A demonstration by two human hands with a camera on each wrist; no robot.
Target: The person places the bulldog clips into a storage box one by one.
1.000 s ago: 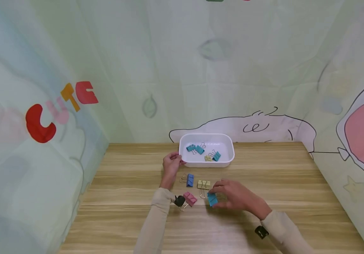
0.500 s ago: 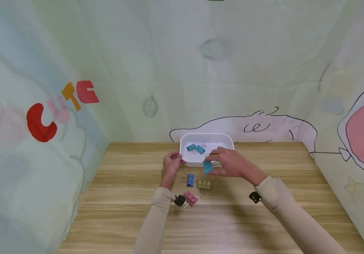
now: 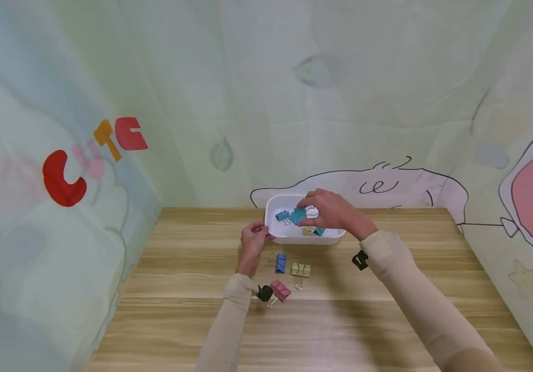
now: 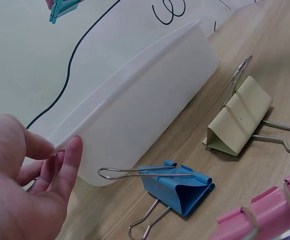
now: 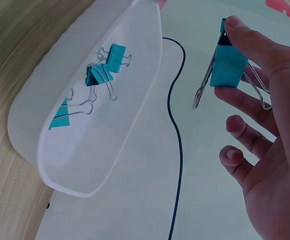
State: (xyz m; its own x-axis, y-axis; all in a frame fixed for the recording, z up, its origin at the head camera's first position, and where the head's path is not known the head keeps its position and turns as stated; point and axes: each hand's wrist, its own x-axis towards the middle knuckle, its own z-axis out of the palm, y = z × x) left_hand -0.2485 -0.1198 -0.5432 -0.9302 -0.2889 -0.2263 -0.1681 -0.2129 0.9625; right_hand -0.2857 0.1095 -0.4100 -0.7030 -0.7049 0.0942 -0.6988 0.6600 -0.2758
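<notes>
My left hand (image 3: 253,240) pinches the left end of a white plastic tray (image 3: 289,241) at its rim, thumb and finger on either side of the wall in the left wrist view. Between thumb and finger, my right hand (image 3: 333,211) holds a teal binder clip (image 5: 229,67) above the tray, its wire handles spread. Inside the tray lie other teal binder clips, one (image 5: 116,57) touching or close beside another (image 5: 99,75), plus a small yellow clip (image 3: 308,231).
In front of the tray, a blue binder clip (image 3: 280,263), a pale yellow one (image 3: 301,269) and a pink one (image 3: 280,290) lie on the wooden table (image 3: 168,289). A printed cloth (image 3: 201,103) hangs behind the table.
My right hand has picked the teal clip up from beside the yellow one and carried it forward over the tray. My left hand has stayed at the tray's rim.
</notes>
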